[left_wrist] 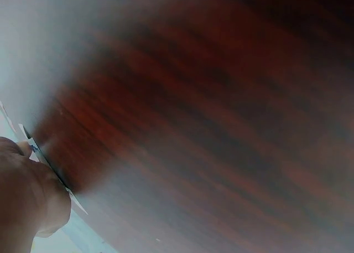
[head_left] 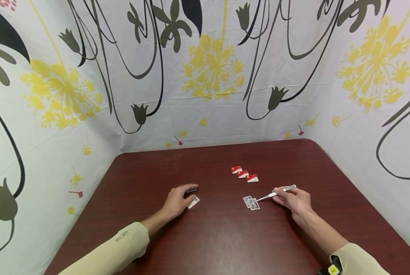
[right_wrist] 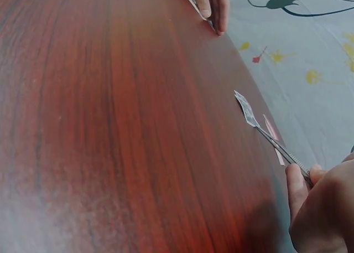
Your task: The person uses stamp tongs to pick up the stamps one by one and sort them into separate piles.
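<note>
My right hand (head_left: 296, 199) pinches a pair of silver tweezers (head_left: 270, 195) between thumb and fingers. The tweezers' tips reach the edge of two overlapping small grey-and-white printed cards (head_left: 254, 204) lying on the table. Over to the left, my left hand (head_left: 177, 200) rests with its thumb on a small pale card (head_left: 193, 202). Its fingertips lie on a dark card (head_left: 191, 189) with a light border, partly hidden beneath them. In the left wrist view only part of the left hand (left_wrist: 41, 195) shows, beside thin card edges.
Behind the grey cards, three red-and-white cards (head_left: 242, 174) lie in a diagonal row. The dark red wood-grain table (head_left: 212, 240) has rounded far corners. Patterned white cloth (head_left: 205, 114) hangs around its back and sides.
</note>
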Motion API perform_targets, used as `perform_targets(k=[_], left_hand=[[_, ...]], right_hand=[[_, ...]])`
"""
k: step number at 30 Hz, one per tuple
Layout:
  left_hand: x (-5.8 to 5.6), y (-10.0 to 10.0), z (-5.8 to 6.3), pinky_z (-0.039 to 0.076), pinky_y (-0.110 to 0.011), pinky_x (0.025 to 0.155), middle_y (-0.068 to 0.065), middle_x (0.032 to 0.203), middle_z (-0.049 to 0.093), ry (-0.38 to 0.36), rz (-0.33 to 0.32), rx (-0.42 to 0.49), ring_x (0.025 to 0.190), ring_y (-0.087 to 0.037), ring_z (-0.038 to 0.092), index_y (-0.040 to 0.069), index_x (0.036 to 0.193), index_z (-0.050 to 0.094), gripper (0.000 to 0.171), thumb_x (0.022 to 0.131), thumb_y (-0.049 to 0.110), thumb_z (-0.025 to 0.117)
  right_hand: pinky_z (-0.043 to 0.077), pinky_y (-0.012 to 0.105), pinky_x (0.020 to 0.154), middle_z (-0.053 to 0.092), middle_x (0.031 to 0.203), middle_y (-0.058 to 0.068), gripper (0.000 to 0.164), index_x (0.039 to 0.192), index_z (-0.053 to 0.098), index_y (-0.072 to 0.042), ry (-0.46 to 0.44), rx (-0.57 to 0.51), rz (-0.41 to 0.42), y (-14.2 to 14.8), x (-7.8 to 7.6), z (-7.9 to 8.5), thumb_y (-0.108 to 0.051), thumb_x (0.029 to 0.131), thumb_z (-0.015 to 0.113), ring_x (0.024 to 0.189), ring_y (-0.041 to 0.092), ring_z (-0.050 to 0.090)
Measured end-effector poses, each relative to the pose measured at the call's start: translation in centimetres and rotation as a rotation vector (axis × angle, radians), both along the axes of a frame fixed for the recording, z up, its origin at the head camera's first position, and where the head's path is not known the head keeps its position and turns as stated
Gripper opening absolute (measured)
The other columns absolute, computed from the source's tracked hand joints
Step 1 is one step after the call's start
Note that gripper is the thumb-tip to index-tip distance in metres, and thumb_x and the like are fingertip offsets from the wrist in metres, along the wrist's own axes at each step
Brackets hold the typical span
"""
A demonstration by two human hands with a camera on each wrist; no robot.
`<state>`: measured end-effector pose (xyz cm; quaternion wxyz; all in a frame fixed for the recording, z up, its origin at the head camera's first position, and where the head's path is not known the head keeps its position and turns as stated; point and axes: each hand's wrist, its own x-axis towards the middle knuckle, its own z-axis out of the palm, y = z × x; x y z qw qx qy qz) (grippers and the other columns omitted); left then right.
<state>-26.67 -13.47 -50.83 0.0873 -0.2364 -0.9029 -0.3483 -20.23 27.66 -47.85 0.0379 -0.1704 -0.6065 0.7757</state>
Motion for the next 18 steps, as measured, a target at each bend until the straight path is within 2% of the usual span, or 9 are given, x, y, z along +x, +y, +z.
perform_targets(k=[7, 14, 18], left_hand=[[0.0, 0.0, 0.0, 0.05, -0.052, 0.108, -0.008, 0.136, 0.071, -0.01, 0.01, 0.002, 0.133, -0.03, 0.063, 0.011, 0.135, 0.073, 0.039, 0.097, 0.009, 0.078], [0.0, 0.0, 0.1, 0.05, -0.052, 0.108, -0.008, 0.136, 0.071, -0.016, 0.007, 0.009, 0.133, -0.03, 0.062, 0.01, 0.135, 0.073, 0.038, 0.097, 0.009, 0.078], [0.0, 0.0, 0.0, 0.05, -0.052, 0.108, -0.007, 0.136, 0.071, -0.016, 0.007, 0.007, 0.133, -0.03, 0.063, 0.011, 0.135, 0.073, 0.038, 0.097, 0.01, 0.078]], right_hand=[[0.063, 0.031, 0.077, 0.078, 0.088, 0.0, 0.02, 0.113, 0.066, 0.015, 0.027, 0.078, -0.01, -0.3, -0.3, 0.5, 0.002, 0.099, 0.071, 0.077, 0.013, 0.078], [0.063, 0.031, 0.076, 0.079, 0.086, -0.002, 0.018, 0.109, 0.068, 0.013, 0.105, 0.178, -0.026, -0.6, -0.4, 1.1, 0.0, 0.098, 0.074, 0.078, 0.011, 0.078], [0.063, 0.031, 0.075, 0.079, 0.085, -0.003, 0.019, 0.109, 0.067, 0.014, 0.12, 0.191, -0.041, -0.6, -0.3, 1.2, 0.0, 0.098, 0.074, 0.078, 0.01, 0.078]])
